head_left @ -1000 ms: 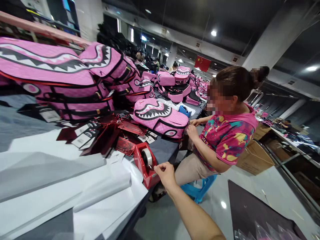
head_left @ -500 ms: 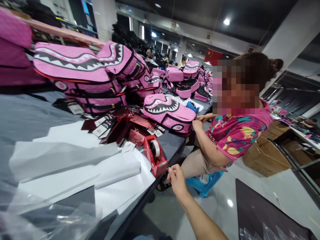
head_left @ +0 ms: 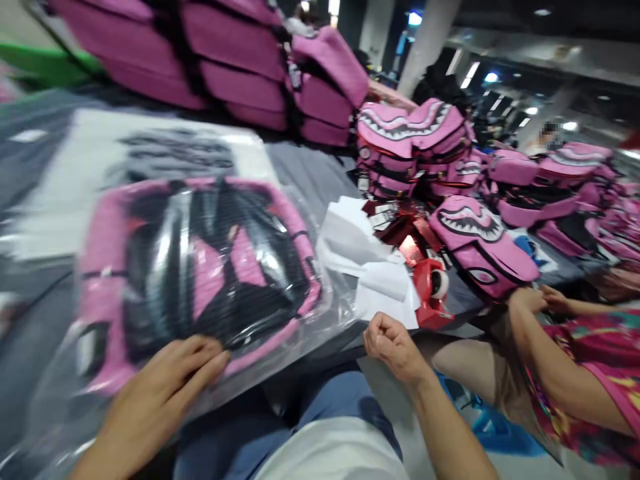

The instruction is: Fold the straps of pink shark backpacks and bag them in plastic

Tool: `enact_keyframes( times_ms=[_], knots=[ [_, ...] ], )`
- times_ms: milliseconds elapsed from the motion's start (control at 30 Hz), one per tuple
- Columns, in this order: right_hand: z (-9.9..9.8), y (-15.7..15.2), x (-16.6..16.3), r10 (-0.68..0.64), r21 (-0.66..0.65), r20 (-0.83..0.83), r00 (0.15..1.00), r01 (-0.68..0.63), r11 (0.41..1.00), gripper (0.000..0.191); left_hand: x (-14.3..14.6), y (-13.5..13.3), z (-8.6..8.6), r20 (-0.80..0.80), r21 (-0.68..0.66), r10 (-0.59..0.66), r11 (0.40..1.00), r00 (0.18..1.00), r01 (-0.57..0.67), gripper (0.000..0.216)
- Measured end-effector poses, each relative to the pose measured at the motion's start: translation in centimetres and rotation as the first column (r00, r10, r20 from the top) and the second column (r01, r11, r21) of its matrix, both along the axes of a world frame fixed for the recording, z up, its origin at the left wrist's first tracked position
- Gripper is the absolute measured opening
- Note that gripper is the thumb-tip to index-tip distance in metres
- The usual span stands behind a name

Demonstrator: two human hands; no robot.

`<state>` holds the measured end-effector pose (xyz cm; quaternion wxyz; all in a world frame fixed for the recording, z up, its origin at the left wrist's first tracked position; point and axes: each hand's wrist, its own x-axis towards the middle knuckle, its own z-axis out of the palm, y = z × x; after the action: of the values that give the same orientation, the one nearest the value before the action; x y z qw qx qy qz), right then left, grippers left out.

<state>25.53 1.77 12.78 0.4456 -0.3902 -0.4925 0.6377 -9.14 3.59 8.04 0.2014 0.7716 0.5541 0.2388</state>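
A pink and black backpack (head_left: pixel 215 267) lies on the table before me with its straps and black back panel up, inside a clear plastic bag (head_left: pixel 337 313). My left hand (head_left: pixel 170 377) rests on the near edge of the bagged backpack, fingers stretched out and flat. My right hand (head_left: pixel 393 343) hovers by the table's front edge, its fingers pinched together; what they hold, if anything, is too small to make out. Just beyond it stands a red tape dispenser (head_left: pixel 429 297) with a white roll, beside white paper sheets (head_left: pixel 383 290).
Red and black hang tags (head_left: pixel 400 223) lie behind the dispenser. Pink shark-mouth backpacks (head_left: pixel 410 137) are stacked at the back. At right, a co-worker's hands (head_left: pixel 533 300) are at another pink backpack (head_left: pixel 483 247). White sheets (head_left: pixel 55 187) lie on the far left.
My view has swung left and down, bringing the bagged backpack and my left hand into sight. My right hand has moved from the dispenser's cutting end to its left, still pinched.
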Motion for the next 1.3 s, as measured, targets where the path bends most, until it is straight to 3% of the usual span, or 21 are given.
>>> enact_keyframes(
  times_ms=[67, 133, 200, 267, 367, 433, 567, 633, 700, 767, 867, 967, 1067, 1167, 1233, 1300],
  knots=[
    [3.0, 3.1, -2.1, 0.307, 0.089, 0.288, 0.907, -0.345, 0.934, 0.047, -0.3, -0.5, -0.1, 0.064, -0.094, 0.055, 0.994, 0.996, -0.049, 0.057],
    [5.3, 6.1, -4.6, 0.468, 0.128, 0.543, 0.697, -0.62, 0.774, 0.037, 0.1, -0.2, 0.3, 0.117, -0.154, 0.084, 0.986, 0.99, -0.065, 0.057],
    [6.4, 8.8, -7.3, 0.462, 0.161, 0.719, 0.519, -0.771, 0.616, 0.028, 0.6, 0.2, 0.8, 0.153, -0.171, 0.1, 0.982, 0.983, -0.073, 0.056],
    [6.2, 11.1, -9.8, 0.392, 0.171, 0.83, 0.396, -0.851, 0.497, 0.022, 1.0, 0.4, 1.3, 0.188, -0.166, 0.109, 0.983, 0.976, -0.078, 0.055],
    [4.2, 13.5, -12.5, 0.297, 0.156, 0.909, 0.293, -0.899, 0.408, 0.026, 1.0, 0.2, 1.3, 0.215, -0.118, 0.098, 0.99, 0.972, -0.073, 0.053],
    [3.0, 14.8, -13.6, 0.259, 0.134, 0.929, 0.265, -0.892, 0.432, 0.033, 0.9, 0.0, 1.0, 0.219, -0.092, 0.083, 0.994, 0.972, -0.064, 0.052],
    [3.2, 16.4, -13.4, 0.144, 0.03, 0.977, 0.154, -0.777, 0.629, 0.046, 0.8, 0.0, 0.5, 0.23, -0.08, 0.076, 0.995, 0.97, -0.059, 0.054],
    [4.1, 15.8, -12.5, 0.012, 0.082, 0.991, 0.133, -0.674, 0.734, 0.047, 0.8, 0.0, 0.4, 0.242, -0.075, 0.067, 0.996, 0.968, -0.05, 0.055],
    [4.5, 14.2, -11.6, -0.078, 0.162, 0.984, 0.161, -0.61, 0.776, 0.039, 0.7, 0.0, 0.4, 0.249, -0.064, 0.053, 0.997, 0.967, -0.038, 0.054],
    [4.0, 12.1, -11.3, -0.065, 0.179, 0.978, 0.2, -0.629, 0.757, 0.032, 0.7, 0.0, 0.3, 0.255, -0.05, 0.049, 0.998, 0.966, -0.038, 0.053],
    [2.2, 10.0, -11.6, 0.037, 0.107, 0.982, 0.184, -0.71, 0.696, 0.038, 0.8, 0.1, 0.2, 0.237, -0.037, 0.078, 0.997, 0.968, -0.071, 0.054],
    [0.9, 10.0, -12.1, 0.07, 0.066, 0.985, 0.16, -0.71, 0.701, 0.045, 0.5, -0.3, -0.1, 0.241, -0.002, 0.044, 0.999, 0.97, -0.045, 0.055],
    [0.8, 10.9, -12.2, 0.077, 0.055, 0.985, 0.154, -0.709, 0.703, 0.047, -1.2, -1.7, -0.5, 0.179, 0.141, -0.044, 0.99, 0.983, 0.019, 0.044],
    [1.0, 11.3, -12.0, 0.078, 0.05, 0.987, 0.143, -0.722, 0.69, 0.048, -4.2, -3.6, -0.8, 0.014, 0.294, 0.037, 0.955, 0.999, -0.039, 0.036],
    [0.9, 11.4, -12.0, 0.08, 0.052, 0.986, 0.146, -0.728, 0.683, 0.049, -6.0, -4.6, -0.7, -0.03, 0.27, 0.107, 0.958, 0.994, -0.095, 0.036],
    [0.6, 11.5, -12.0, 0.077, 0.067, 0.983, 0.164, -0.725, 0.686, 0.05, -7.1, -4.9, -0.4, -0.021, 0.162, 0.144, 0.977, 0.989, -0.139, 0.041]
  ],
)
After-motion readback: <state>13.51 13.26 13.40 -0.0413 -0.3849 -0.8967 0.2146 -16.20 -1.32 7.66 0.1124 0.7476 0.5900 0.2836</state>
